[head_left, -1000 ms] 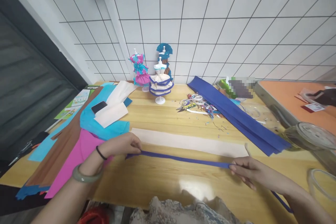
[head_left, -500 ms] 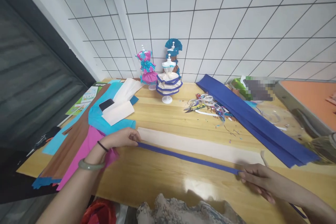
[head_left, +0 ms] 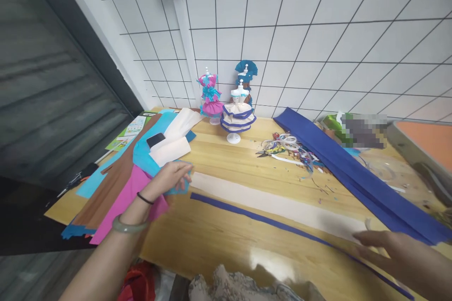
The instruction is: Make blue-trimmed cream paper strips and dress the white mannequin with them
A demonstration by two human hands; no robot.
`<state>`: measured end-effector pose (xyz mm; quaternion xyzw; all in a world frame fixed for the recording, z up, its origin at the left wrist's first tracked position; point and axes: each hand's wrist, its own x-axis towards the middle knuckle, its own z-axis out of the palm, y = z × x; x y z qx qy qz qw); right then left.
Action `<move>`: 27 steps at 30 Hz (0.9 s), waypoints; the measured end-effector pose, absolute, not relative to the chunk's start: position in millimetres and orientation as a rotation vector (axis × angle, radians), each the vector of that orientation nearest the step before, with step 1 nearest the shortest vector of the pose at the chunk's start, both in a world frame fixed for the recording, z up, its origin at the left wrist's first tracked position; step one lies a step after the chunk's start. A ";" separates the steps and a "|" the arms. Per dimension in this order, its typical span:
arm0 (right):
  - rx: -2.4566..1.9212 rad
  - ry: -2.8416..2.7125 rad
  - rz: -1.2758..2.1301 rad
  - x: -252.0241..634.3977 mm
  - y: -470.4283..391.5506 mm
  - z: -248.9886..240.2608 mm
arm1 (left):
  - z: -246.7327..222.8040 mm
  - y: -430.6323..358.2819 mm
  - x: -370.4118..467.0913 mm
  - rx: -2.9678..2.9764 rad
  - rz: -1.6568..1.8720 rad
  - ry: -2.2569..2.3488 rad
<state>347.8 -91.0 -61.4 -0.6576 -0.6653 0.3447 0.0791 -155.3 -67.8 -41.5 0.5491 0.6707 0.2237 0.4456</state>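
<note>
A long cream crepe-paper strip (head_left: 275, 198) lies across the wooden table. In front of it, roughly parallel, runs a narrow dark blue strip (head_left: 254, 216), its right part passing below my right hand. My left hand (head_left: 173, 179) hovers by the cream strip's left end, fingers loosely apart and holding nothing. My right hand (head_left: 395, 251), somewhat blurred, is over the right ends of both strips with fingers stretched out and nothing visible in them. Whether its fingertips touch the cream strip I cannot tell.
Small dress forms in paper dresses, one cream and blue (head_left: 238, 115), stand at the wall. A dark blue folded sheet (head_left: 339, 174) lies right, beside pliers and scraps (head_left: 289, 148). Coloured paper sheets (head_left: 106, 188) and a black phone (head_left: 156, 140) lie left. An orange tray (head_left: 423, 143) stands far right.
Both hands have let go of the blue strip, which now lies on the table. My left hand has lifted slightly off its left end. The view has shifted a little.
</note>
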 end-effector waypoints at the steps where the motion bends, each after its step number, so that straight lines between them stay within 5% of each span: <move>1: -1.975 -2.002 0.934 329.3 -87.7 -49.7 | -40.8 -65.7 -141.4 1.278 0.705 1.640; 6: -1.437 -1.689 1.049 191.6 -68.7 -21.0 | -41.5 -73.0 -29.9 1.244 1.242 1.210; 11: -1.197 -1.047 1.309 125.0 -28.9 -45.5 | -52.4 -112.1 55.6 1.664 1.176 1.026; 17: -1.089 -0.925 1.437 134.0 -14.2 -50.9 | -62.4 -127.9 55.1 1.700 1.152 1.013; 27: -1.153 -1.226 0.946 67.3 -68.0 -46.3 | -54.3 -82.4 61.6 1.610 1.355 1.028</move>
